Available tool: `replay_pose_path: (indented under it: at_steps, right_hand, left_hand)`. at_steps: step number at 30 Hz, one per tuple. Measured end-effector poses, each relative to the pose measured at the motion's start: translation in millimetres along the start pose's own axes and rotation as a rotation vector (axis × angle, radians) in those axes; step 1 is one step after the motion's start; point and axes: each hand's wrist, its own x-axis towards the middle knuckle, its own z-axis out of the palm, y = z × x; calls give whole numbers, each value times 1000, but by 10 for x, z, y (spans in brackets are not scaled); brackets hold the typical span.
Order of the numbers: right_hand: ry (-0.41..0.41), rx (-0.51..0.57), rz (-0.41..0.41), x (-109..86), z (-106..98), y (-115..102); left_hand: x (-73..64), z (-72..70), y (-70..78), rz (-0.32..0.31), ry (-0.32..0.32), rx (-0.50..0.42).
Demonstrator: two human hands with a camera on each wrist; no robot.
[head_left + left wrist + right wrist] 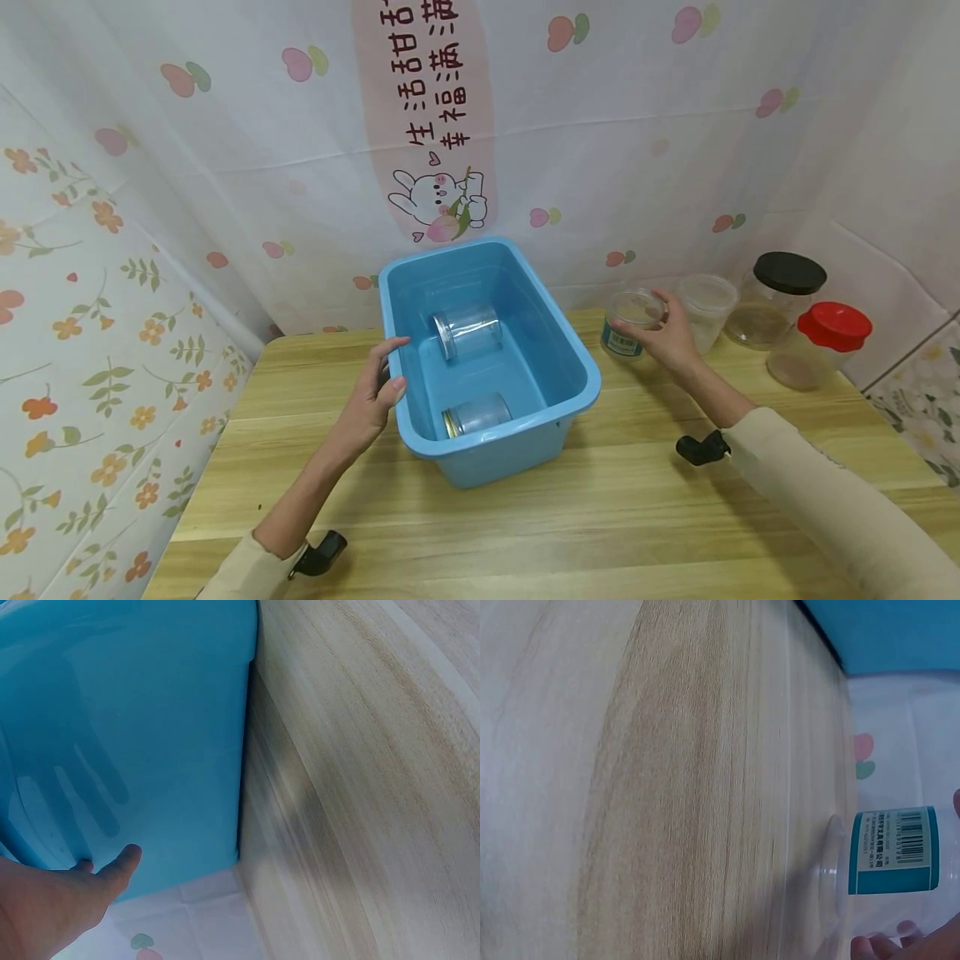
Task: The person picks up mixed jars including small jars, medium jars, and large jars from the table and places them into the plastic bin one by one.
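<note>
A blue plastic basin (510, 462) stands on the wooden table, and my left hand (370, 402) grips its left rim. Two clear jars lie on their sides in it: one with a clear screw lid (471, 331) farther back, one with a gold lid (480, 413) near the front. To the right of the basin, my right hand (670, 340) holds an upright clear plastic jar (621, 343) between thumb and fingers. Its teal and white label (894, 850) with a barcode shows in the right wrist view, where the jar's base is close to the tabletop.
Right of the held jar stand a translucent white-lidded jar (705, 308), a larger jar with a black lid (789, 275) and a jar with a red lid (834, 327). A patterned cloth (525, 167) hangs behind the table (600, 517). Black devices hang at both wrists.
</note>
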Motion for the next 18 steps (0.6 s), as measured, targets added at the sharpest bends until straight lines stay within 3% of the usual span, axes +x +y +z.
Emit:
replay_pose_path:
  at_steps: [18]
  right_hand:
    - [-11,-10,-34,-15,4,-8]
  left_hand:
    - [1,5,6,-1,2,-5]
